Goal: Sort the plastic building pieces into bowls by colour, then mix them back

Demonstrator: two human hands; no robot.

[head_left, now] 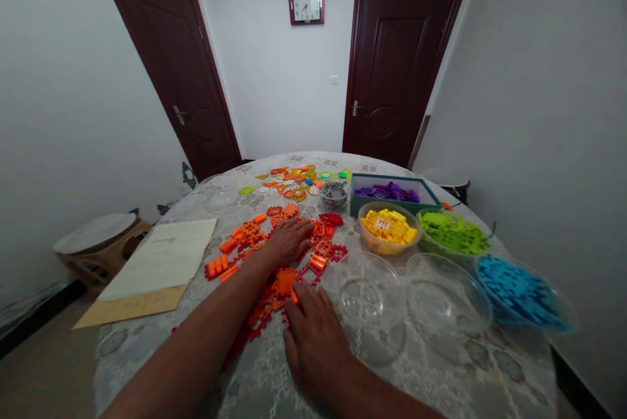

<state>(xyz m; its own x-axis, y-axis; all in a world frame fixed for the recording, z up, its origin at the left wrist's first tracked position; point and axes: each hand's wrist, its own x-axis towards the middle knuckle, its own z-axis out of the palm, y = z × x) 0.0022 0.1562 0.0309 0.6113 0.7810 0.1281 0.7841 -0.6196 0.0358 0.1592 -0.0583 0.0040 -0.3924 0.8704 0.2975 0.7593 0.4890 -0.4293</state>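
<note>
A loose pile of orange and red plastic building pieces (287,280) spreads over the middle of the table. My left hand (289,241) lies palm down across the upper part of the pile, fingers stretched out to the right; whatever is under the palm is hidden. Lower down, my right hand (318,337) rests at the pile's near right edge. Its fingers are loosely extended, with the thumb apart, and the fingertips touch a small orange piece (294,293). Red window-like frames (309,274) lie just above the right fingers.
Clear bowls hold yellow pieces (390,231), green pieces (453,233), blue pieces (522,292) and grey pieces (335,191). A box (392,209) contains purple ones. Two clear containers (369,298) stand right of my hand. Mixed pieces (296,194) lie farther back; paper (157,262) is left.
</note>
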